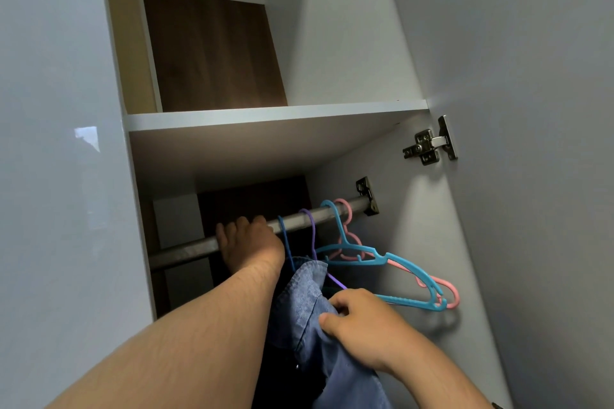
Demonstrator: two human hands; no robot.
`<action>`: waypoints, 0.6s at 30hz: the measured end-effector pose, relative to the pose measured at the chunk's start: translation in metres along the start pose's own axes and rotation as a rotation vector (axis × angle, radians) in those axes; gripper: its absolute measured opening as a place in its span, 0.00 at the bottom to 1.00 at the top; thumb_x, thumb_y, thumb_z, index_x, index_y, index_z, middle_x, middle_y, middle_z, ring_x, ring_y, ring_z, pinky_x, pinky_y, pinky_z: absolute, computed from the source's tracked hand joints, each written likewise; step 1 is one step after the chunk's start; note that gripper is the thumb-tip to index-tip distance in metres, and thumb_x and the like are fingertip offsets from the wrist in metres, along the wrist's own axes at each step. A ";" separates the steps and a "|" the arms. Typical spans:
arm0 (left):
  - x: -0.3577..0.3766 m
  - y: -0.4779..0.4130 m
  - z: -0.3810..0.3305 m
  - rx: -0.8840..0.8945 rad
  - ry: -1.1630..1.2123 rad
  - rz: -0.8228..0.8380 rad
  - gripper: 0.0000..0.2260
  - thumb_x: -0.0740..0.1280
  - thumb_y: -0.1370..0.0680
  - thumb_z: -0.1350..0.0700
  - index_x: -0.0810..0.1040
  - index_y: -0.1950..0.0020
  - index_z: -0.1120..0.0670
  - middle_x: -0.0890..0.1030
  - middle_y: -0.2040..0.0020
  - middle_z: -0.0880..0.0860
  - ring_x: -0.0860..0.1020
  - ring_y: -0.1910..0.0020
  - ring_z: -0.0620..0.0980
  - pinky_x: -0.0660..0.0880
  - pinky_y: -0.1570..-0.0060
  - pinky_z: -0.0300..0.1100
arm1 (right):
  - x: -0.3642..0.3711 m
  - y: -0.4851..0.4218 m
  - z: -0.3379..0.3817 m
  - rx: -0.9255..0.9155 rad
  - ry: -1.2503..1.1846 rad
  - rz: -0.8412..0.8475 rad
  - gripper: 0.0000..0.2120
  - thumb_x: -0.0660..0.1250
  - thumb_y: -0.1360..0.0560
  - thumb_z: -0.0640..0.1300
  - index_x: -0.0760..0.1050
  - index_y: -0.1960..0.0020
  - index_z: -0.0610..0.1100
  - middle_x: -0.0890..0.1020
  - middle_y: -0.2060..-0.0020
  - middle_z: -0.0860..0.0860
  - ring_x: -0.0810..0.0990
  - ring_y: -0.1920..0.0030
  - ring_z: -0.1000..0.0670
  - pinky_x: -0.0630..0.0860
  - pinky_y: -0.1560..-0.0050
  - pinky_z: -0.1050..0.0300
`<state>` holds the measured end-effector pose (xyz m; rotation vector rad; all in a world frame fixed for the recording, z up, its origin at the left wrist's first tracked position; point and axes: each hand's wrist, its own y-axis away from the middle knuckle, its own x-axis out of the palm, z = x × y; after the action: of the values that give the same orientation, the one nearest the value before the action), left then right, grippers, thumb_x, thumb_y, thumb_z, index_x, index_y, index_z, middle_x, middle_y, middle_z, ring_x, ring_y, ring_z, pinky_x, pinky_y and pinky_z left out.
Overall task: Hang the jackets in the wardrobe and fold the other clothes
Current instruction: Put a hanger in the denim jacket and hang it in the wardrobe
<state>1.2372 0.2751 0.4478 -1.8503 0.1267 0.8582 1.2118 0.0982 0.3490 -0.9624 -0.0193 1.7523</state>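
Left hand (249, 242) grips rail (186, 251) beside hangers (375, 256); right hand (362, 325) pinches denim jacket (309, 302).

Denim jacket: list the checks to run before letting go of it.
1. Purple hanger hooked over the rail: ok.
2. Denim jacket seated on that hanger's shoulders: cannot tell, fabric hides them.
3. Right hand holding the jacket: ok, fingers pinch the fabric.
4. Left hand off the rail: not ok, it grips the rail.
5. Spare hangers available: ok, light blue hanger and pink hanger hang empty on the rail.
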 end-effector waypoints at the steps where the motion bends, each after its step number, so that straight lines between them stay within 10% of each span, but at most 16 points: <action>1: -0.001 0.001 0.000 0.000 -0.004 0.004 0.13 0.57 0.20 0.52 0.76 0.38 0.47 0.75 0.37 0.53 0.68 0.32 0.53 0.48 0.24 0.51 | 0.000 0.001 0.000 -0.001 -0.008 -0.005 0.13 0.65 0.26 0.52 0.78 0.53 0.42 0.82 0.61 0.48 0.77 0.61 0.48 0.74 0.58 0.54; 12: -0.017 0.013 -0.006 -0.002 0.079 0.058 0.15 0.59 0.21 0.53 0.73 0.35 0.51 0.73 0.33 0.55 0.64 0.29 0.56 0.48 0.24 0.54 | -0.013 0.005 0.005 0.006 -0.100 -0.145 0.09 0.67 0.24 0.52 0.79 0.52 0.47 0.82 0.59 0.54 0.80 0.55 0.53 0.76 0.50 0.55; 18: -0.047 0.040 -0.018 -0.015 0.350 0.069 0.14 0.58 0.18 0.53 0.75 0.36 0.56 0.76 0.37 0.59 0.72 0.36 0.60 0.66 0.33 0.52 | -0.030 0.014 0.010 0.034 -0.037 -0.320 0.09 0.65 0.22 0.52 0.78 0.44 0.52 0.82 0.50 0.55 0.78 0.51 0.52 0.72 0.52 0.56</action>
<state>1.1931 0.2283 0.4487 -2.0055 0.4055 0.5750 1.1967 0.0724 0.3672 -0.8507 -0.1585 1.4699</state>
